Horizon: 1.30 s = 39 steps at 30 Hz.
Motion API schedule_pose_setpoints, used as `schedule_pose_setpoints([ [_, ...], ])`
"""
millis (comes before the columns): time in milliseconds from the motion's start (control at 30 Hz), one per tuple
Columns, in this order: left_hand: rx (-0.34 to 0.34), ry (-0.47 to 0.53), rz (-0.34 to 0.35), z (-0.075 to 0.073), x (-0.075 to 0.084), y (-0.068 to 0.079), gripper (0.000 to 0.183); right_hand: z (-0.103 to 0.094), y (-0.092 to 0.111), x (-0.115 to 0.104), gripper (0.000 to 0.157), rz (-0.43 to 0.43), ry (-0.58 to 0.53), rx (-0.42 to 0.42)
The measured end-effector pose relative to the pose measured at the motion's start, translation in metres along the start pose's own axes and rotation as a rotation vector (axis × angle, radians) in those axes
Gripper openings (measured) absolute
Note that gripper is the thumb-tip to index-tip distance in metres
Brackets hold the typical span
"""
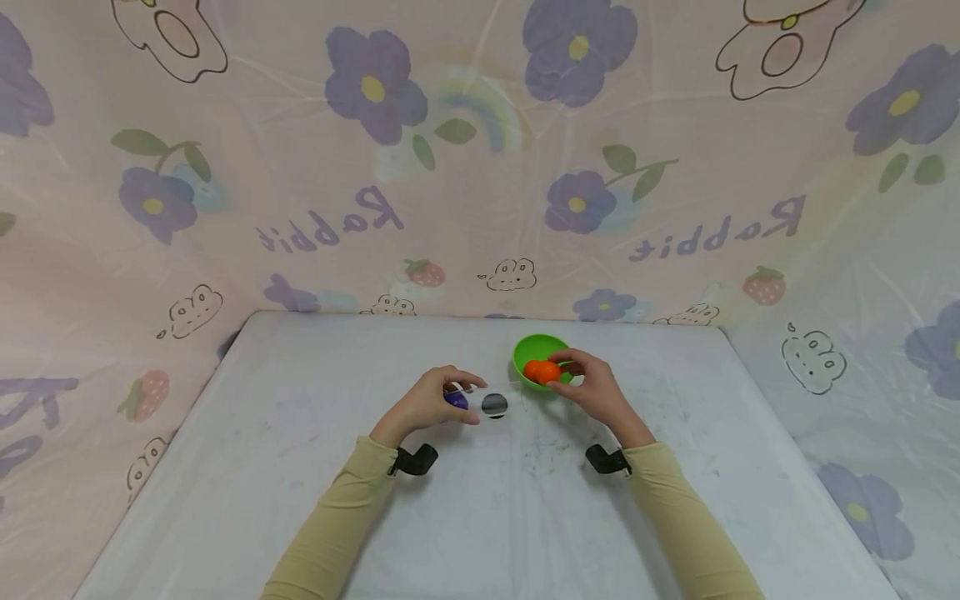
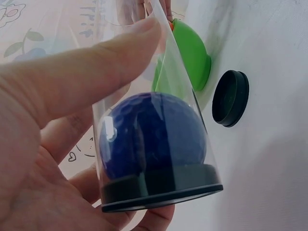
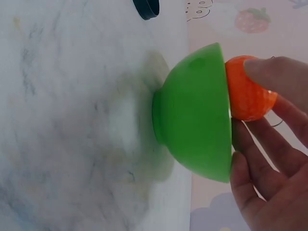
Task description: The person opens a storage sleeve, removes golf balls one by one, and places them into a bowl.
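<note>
My left hand (image 1: 431, 404) grips a clear plastic tube (image 2: 159, 72) with a black base cap (image 2: 163, 187). Inside, against that cap, sits a dark blue golf ball (image 2: 151, 134). The tube lies roughly level, its other end toward the right. A loose black cap (image 1: 494, 406) rests on the table by the tube. Farther back stands a green bowl (image 3: 197, 115), holding orange balls; two orange balls (image 1: 532, 370) show in the head view. With thumb and fingers, my right hand (image 1: 596, 387) holds one orange golf ball (image 3: 248, 89) at the bowl's rim.
A white marbled cover (image 1: 300, 500) lies over the table. Printed cloth (image 1: 465, 200) with flowers and rabbits hangs behind the far edge and along both sides. Black wrist mounts (image 1: 416, 460) stick out from the sleeves.
</note>
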<state>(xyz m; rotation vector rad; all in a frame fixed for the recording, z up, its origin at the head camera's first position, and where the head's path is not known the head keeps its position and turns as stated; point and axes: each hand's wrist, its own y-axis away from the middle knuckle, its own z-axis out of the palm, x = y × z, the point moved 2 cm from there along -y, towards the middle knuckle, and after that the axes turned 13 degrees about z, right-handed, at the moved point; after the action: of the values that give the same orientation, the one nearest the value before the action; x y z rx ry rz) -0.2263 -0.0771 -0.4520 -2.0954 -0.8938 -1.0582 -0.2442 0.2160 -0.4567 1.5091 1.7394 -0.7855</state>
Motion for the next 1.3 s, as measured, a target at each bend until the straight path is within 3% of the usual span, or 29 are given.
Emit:
schedule_pose_setpoints([
  [300,0.007,0.002,-0.002,0.0003,0.0012,0.001,0.052,0.0028,-0.0031,-0.0033,0.039,-0.048,0.059,0.028],
  [533,0.007,-0.001,-0.01,-0.0002,0.0007,0.0017,0.053,0.0047,-0.005,-0.0028,0.039,-0.034,0.098,0.031],
  [1300,0.005,-0.013,-0.019,-0.0014,0.0008,0.002,0.053,-0.0037,-0.0026,-0.0048,0.039,-0.072,0.035,-0.002],
])
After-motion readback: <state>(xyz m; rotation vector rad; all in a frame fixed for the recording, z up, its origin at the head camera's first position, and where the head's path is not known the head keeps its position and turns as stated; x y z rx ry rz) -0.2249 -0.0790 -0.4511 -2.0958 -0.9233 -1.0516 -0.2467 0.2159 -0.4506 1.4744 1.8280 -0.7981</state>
